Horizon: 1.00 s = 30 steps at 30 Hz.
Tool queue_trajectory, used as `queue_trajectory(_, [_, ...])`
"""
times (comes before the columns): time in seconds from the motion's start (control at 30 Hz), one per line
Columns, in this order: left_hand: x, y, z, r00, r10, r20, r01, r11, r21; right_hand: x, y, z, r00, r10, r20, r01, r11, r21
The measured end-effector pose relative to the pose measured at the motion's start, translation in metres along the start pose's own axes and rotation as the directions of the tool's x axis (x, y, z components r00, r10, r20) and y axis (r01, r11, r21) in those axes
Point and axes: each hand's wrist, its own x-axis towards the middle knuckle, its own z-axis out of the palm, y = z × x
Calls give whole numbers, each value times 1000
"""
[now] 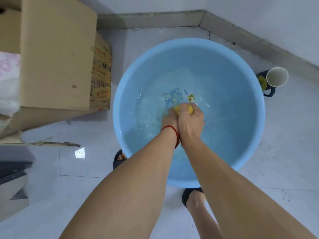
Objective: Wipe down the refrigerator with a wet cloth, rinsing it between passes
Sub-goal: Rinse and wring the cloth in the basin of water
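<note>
In the middle of a blue basin [241,69] on the floor [77,195]: one yellow cloth [184,108], wadded into a small tight lump, only its upper surface showing above the fingers, held just above or at the water surface; which of the two cannot be told. Left hand [168,119]: closed around the left side of the cloth, knuckles upward, largely covered by the other hand; a red string band [172,129] circles its wrist. Right hand [190,123]: closed around the right side of the cloth, back of the hand up, pressed against the left hand. Both forearms run bare from the lower edge of the view, converging over the near rim of the basin. Water in the basin: shallow, rippled and glinting around the hands; a printed design on the basin bottom shows blurred just beyond the cloth. Near the basin: two feet in dark slippers, one at its left edge [119,158], one below its near rim [192,195]. Left of the basin: stacked cardboard boxes [57,57], the lower one bearing yellow tape. Right of the basin: a white cup [277,77] lying tilted, mouth toward the camera.
</note>
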Motion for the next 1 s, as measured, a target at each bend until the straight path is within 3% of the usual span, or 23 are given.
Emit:
queue_trajectory(0.1, [-1,4,-10,995,31,-96,-16,988,154,14,1,-2,997,35,69,-27,993,-117])
queue_trajectory(0.13, [-7,7,-14,992,51,-112,-26,976,215,19,3,-4,994,10,111,16,972,-236])
queue_trajectory(0.2, [-23,11,-20,989,108,-97,-77,957,281,28,10,-8,982,-99,159,170,830,-532])
queue_trajectory(0.27, [-33,10,-24,982,176,-71,-151,952,268,35,11,-14,952,-263,156,297,667,-684])
queue_trajectory(0.37, [-36,2,-36,933,324,-157,-271,918,289,45,17,-15,892,-450,49,313,534,-785])
queue_trajectory(0.43, [-32,3,-41,904,335,-265,-245,915,321,44,24,-15,846,-533,-9,284,465,-838])
queue_trajectory(0.47, [-30,5,-39,925,251,-286,-172,946,275,41,26,-14,843,-538,-15,287,471,-834])
queue_trajectory(0.53, [-21,8,-29,976,27,-215,-2,993,115,32,25,-8,915,-404,-15,270,639,-720])
queue_trajectory(0.57, [-9,3,-23,987,-30,-157,39,998,52,27,22,-4,958,-287,-6,227,772,-594])
queue_trajectory(0.63, [22,-7,-8,997,-33,-70,31,999,-28,21,13,4,996,-81,47,88,980,-177])
queue_trajectory(0.67, [19,-2,-3,999,-39,-34,37,998,-50,17,8,5,998,-14,67,14,1000,2])
queue_trajectory(0.73, [6,11,-1,1000,-5,-9,5,1000,9,16,4,6,995,39,94,-54,986,159])
queue_trajectory(0.9, [-31,33,-13,989,13,-148,2,995,100,14,-11,3,999,-24,37,21,997,68])
queue_trajectory(1.0, [-47,38,-11,978,78,-193,-41,981,188,23,-12,-5,992,-124,-2,122,976,-181])
